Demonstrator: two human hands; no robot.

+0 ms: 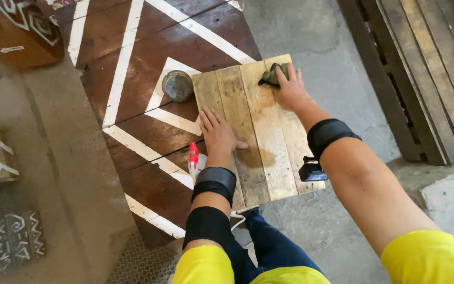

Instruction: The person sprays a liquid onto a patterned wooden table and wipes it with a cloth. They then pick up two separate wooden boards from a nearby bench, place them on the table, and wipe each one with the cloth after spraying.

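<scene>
1. Bare grey concrete floor [337,68] is seen all round, and on it stands a dark brown wooden table painted with white stripes [132,94]; slatted timber pallets [426,79] lie to the right.
2. A pale panel of four joined wooden slats [253,137] is laid on the table, its near right corner overhanging the edge. A slip or tip off that edge could be caused by a hard push.
3. The left hand [216,134] is pressed flat on the panel, fingers spread, gripping nothing. Were that pressure eased, the panel might skate under the wiping.
4. A crumpled dark green cloth [274,74] is pinched under the closed fingers of the right hand [291,92] at the panel's far right corner. Splinters from the rough slats could catch the cloth or the fingertips.
5. A round grey lidded tin [177,85] stands touching the panel's far left corner and could be knocked by a shift.
6. A white spray bottle with a red trigger [194,160] sits just beside the left wrist, where it could be toppled by the forearm.
</scene>
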